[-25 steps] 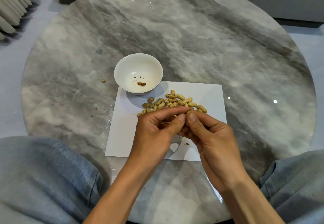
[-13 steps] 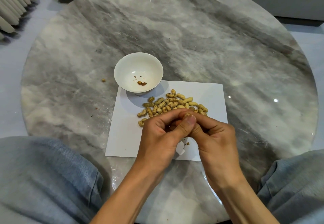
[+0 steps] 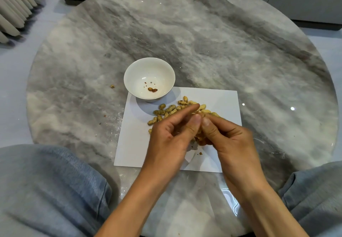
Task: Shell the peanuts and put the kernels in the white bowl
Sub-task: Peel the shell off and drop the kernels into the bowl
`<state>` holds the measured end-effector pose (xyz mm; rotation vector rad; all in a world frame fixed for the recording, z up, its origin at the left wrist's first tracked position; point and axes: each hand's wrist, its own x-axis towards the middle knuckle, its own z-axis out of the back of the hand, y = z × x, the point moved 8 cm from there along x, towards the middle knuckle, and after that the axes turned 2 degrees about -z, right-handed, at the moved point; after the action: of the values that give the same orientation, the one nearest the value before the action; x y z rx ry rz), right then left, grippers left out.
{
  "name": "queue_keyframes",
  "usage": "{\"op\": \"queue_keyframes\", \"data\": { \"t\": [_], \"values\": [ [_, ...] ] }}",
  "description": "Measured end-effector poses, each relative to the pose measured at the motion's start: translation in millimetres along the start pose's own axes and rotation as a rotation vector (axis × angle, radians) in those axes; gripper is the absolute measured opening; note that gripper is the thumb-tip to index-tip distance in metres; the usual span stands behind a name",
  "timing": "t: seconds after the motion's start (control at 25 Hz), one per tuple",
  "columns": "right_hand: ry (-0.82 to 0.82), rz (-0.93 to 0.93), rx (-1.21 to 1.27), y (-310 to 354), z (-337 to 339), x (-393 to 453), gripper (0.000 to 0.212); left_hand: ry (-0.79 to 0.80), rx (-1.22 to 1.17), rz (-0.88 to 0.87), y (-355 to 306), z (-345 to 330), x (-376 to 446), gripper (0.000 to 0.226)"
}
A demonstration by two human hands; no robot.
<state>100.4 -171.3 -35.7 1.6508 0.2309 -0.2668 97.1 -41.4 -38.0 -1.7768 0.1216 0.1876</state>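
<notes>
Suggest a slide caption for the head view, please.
Both hands crack a peanut above the peanut pile, white bowl nearby.

Table (image 3: pixel 212 38): round, grey and white marble, shiny.
Paper (image 3: pixel 224 99): white sheet, flat on the table, near edge.
Crumb (image 3: pixel 112 86): small, brown, alone on the table, left of the paper.
Jeans (image 3: pixel 48 186): blue, at both lower corners.
Curtain (image 3: pixel 14 5): pale folds, far left top.
Floor (image 3: pixel 11 73): light grey, around the table.
</notes>
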Motion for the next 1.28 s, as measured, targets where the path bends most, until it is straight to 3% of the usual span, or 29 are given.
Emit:
{"op": "queue_keyframes", "data": {
  "t": [0.16, 0.36, 0.52, 0.68, 0.88, 1.28],
  "values": [
    [0.000, 0.053, -0.115, 7.6, 6.1, 0.9, 0.015, 0.024, 0.268, -0.133, -11.4, 4.3, 1.4, 0.042],
    [0.082, 0.170, -0.309, 16.3, -3.5, -1.4, 0.027, -0.025, 0.328, -0.203, -17.2, 5.5, -0.2, 0.047],
    [0.004, 0.070, -0.197, 15.4, 6.7, -1.1, 0.019, -0.017, 0.388, -0.234, -21.3, 3.7, -0.6, 0.047],
    [0.049, 0.011, -0.139, 16.3, 5.6, -1.2, 0.016, 0.029, 0.483, -0.304, -28.0, 4.6, 0.4, 0.038],
    [0.085, 0.018, -0.113, 22.3, 4.1, -1.7, 0.009, 0.047, 0.339, -0.222, -26.0, 9.2, 2.4, 0.025],
    [0.024, 0.020, -0.083, 24.7, 10.5, -5.0, 0.009, 0.048, 0.176, -0.182, -19.3, 6.3, 2.4, 0.023]
  ]
}}
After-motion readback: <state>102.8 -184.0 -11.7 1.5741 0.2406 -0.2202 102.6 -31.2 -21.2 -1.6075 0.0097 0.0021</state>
